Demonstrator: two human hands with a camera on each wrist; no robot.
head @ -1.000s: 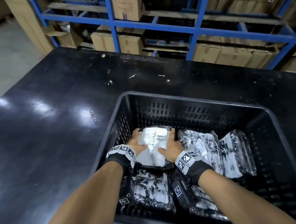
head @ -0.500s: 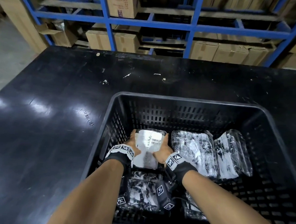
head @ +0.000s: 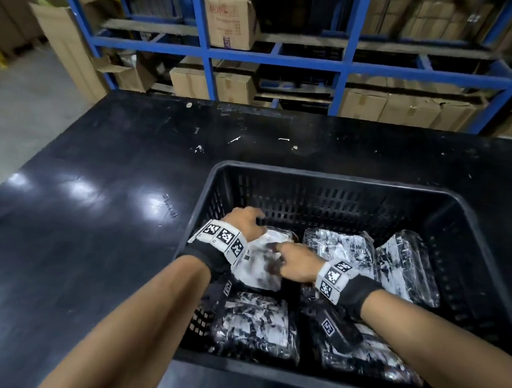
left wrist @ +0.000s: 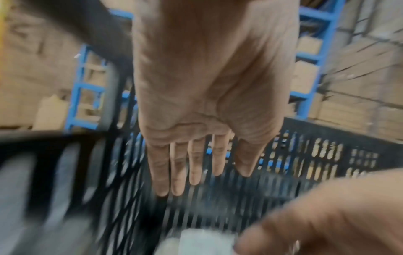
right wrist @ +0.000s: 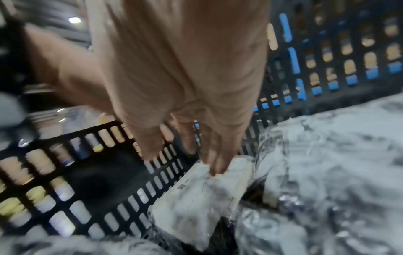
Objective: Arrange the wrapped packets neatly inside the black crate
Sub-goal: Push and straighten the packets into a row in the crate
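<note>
The black crate [head: 337, 178] holds several clear-wrapped packets. A white-labelled packet [head: 257, 266] lies in its back left part. My left hand [head: 255, 222] hovers above that packet near the crate's left wall; the left wrist view shows its fingers [left wrist: 196, 172] straight and holding nothing. My right hand [head: 277, 250] reaches in from the right, and its straight fingertips [right wrist: 216, 169] touch the end of the white packet [right wrist: 196, 203]. Other packets lie at the back middle [head: 339, 252], back right [head: 407, 268], front left [head: 257, 325] and front right [head: 367, 357].
The crate stands on a glossy black table [head: 95, 225]. Behind the table is a blue metal rack [head: 292, 61] stacked with cardboard boxes [head: 228, 13]. Grey floor [head: 9, 113] shows past the table's left edge.
Both hands held the white packet by its sides before. The left hand has let go and lifted away; the right hand now only touches the packet with straight fingers.
</note>
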